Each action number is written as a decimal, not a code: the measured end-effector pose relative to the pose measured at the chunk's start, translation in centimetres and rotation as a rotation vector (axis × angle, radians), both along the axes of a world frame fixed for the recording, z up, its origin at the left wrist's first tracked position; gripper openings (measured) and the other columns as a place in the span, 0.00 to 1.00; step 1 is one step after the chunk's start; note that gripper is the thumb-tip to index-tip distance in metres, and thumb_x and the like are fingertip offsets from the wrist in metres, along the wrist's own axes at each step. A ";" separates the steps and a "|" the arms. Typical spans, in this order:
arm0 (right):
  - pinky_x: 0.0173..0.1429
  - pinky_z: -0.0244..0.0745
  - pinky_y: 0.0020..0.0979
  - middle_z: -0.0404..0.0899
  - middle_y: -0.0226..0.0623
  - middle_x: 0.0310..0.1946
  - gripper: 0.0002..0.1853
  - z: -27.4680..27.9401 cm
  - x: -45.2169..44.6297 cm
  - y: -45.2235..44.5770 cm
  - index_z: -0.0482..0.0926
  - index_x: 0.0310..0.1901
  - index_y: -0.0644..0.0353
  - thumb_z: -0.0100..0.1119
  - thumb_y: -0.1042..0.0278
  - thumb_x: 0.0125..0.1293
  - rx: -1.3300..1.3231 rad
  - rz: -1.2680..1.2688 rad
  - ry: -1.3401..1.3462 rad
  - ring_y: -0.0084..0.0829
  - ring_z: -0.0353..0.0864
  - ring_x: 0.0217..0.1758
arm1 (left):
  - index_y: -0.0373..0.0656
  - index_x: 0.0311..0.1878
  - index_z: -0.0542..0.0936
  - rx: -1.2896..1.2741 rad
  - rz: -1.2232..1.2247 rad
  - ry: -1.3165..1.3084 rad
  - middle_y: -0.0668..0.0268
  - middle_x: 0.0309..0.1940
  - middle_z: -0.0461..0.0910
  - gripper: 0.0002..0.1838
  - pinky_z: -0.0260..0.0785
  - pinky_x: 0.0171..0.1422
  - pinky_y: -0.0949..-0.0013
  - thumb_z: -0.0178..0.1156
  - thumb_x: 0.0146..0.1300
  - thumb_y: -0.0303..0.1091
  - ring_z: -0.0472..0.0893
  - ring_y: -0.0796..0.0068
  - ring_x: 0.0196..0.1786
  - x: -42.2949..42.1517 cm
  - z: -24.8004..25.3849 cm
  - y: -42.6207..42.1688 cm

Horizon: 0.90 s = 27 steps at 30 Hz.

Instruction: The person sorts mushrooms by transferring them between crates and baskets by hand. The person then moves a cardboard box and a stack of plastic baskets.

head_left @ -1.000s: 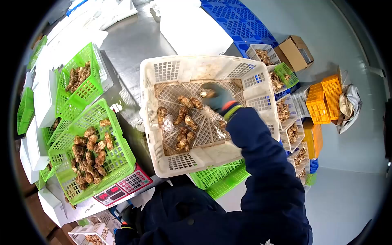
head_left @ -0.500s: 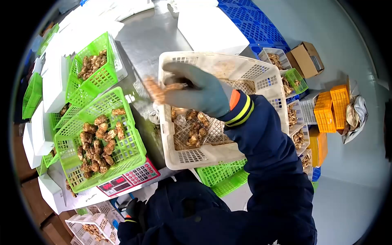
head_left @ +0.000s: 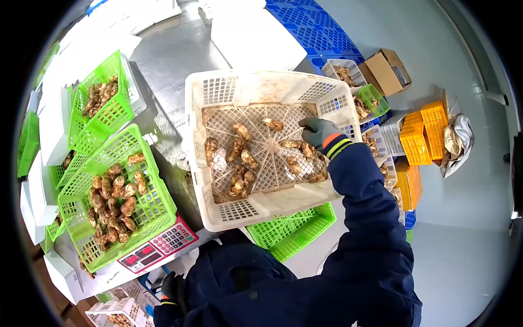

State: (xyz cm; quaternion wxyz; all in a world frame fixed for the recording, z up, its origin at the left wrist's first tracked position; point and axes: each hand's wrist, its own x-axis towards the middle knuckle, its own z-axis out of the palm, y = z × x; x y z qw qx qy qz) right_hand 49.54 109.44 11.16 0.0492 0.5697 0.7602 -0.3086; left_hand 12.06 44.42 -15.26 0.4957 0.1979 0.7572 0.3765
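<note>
My right hand (head_left: 318,132), in a grey glove, reaches into the white crate (head_left: 261,206) at its right side. Its thumb and fingers look apart, just over a cluster of stubby brown mushrooms (head_left: 309,152); whether they touch is unclear. More mushrooms (head_left: 238,147) lie scattered on the crate's mesh floor. To the left, a green basket (head_left: 158,188) holds a pile of similar mushrooms (head_left: 113,204) and rests on a scale (head_left: 158,243) with red displays. Low beside the table edge hangs my left hand (head_left: 170,284), in a dark glove, its fingers indistinct.
Another green basket (head_left: 117,106) of mushrooms stands farther back, near white foam boxes (head_left: 54,128). A white box (head_left: 256,38) sits behind the crate. Below is a green basket (head_left: 294,231). Along the right are orange crates (head_left: 417,139) and a cardboard box (head_left: 387,71).
My right hand has moved from the crate's left side to its right side. The blurred mushroom at its fingers no longer shows there. The view has shifted somewhat to the right.
</note>
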 end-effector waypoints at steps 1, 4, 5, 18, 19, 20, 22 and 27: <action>0.45 0.74 0.29 0.82 0.40 0.37 0.20 -0.6 0.1 0.0 0.76 0.53 0.56 0.54 0.61 0.59 0.033 0.021 -0.077 0.29 0.80 0.38 | 0.35 0.52 0.74 -0.003 -0.037 0.042 0.56 0.38 0.79 0.16 0.73 0.48 0.66 0.57 0.60 0.29 0.79 0.63 0.42 -0.2 0.2 0.3; 0.59 0.70 0.37 0.76 0.44 0.52 0.26 -3.9 -1.2 -0.2 0.71 0.58 0.49 0.58 0.57 0.56 0.093 0.217 -0.449 0.43 0.75 0.55 | 0.35 0.52 0.74 -0.015 -0.156 0.172 0.57 0.38 0.79 0.17 0.73 0.47 0.66 0.58 0.60 0.29 0.79 0.64 0.41 -0.6 1.1 0.7; 0.60 0.69 0.38 0.74 0.44 0.54 0.27 -5.2 -2.2 -0.1 0.70 0.59 0.48 0.59 0.57 0.56 0.060 0.274 -0.587 0.43 0.74 0.57 | 0.35 0.52 0.74 -0.017 -0.186 0.209 0.57 0.38 0.79 0.17 0.73 0.46 0.66 0.58 0.60 0.29 0.79 0.64 0.40 -0.8 1.5 0.6; 0.48 0.75 0.36 0.78 0.38 0.38 0.18 0.6 4.8 2.5 0.72 0.50 0.57 0.59 0.65 0.59 -0.394 -0.568 1.572 0.34 0.78 0.41 | 0.36 0.51 0.74 0.017 -0.341 0.466 0.58 0.37 0.79 0.19 0.74 0.45 0.66 0.62 0.56 0.29 0.80 0.66 0.39 -1.2 -0.7 -1.2; 0.49 0.74 0.36 0.77 0.38 0.37 0.18 2.4 3.2 0.9 0.71 0.51 0.57 0.60 0.63 0.59 -0.290 -0.773 1.534 0.33 0.77 0.41 | 0.36 0.50 0.75 0.014 -0.306 0.445 0.57 0.37 0.79 0.19 0.73 0.45 0.66 0.63 0.56 0.30 0.79 0.66 0.40 -0.9 -0.6 -0.8; 0.35 0.73 0.31 0.76 0.36 0.31 0.18 3.0 1.9 0.3 0.72 0.49 0.57 0.62 0.62 0.58 -0.259 -0.871 1.567 0.28 0.75 0.29 | 0.36 0.50 0.75 0.005 -0.272 0.424 0.57 0.36 0.79 0.19 0.73 0.46 0.66 0.63 0.55 0.30 0.79 0.66 0.41 -0.5 -0.5 -0.6; 0.30 0.69 0.30 0.75 0.34 0.28 0.19 -0.5 3.7 2.6 0.74 0.49 0.54 0.64 0.61 0.56 -0.280 -0.776 1.310 0.26 0.72 0.26 | 0.36 0.50 0.75 0.003 -0.135 0.244 0.57 0.36 0.79 0.19 0.73 0.45 0.66 0.64 0.55 0.30 0.79 0.66 0.40 -0.1 0.0 -0.2; 0.49 0.74 0.40 0.77 0.50 0.45 0.23 -11.0 3.9 3.6 0.76 0.49 0.60 0.62 0.57 0.53 0.371 -0.203 -0.291 0.43 0.80 0.43 | 0.39 0.50 0.74 0.027 -0.367 0.381 0.59 0.34 0.78 0.18 0.74 0.41 0.65 0.62 0.57 0.32 0.79 0.66 0.35 0.5 5.4 3.6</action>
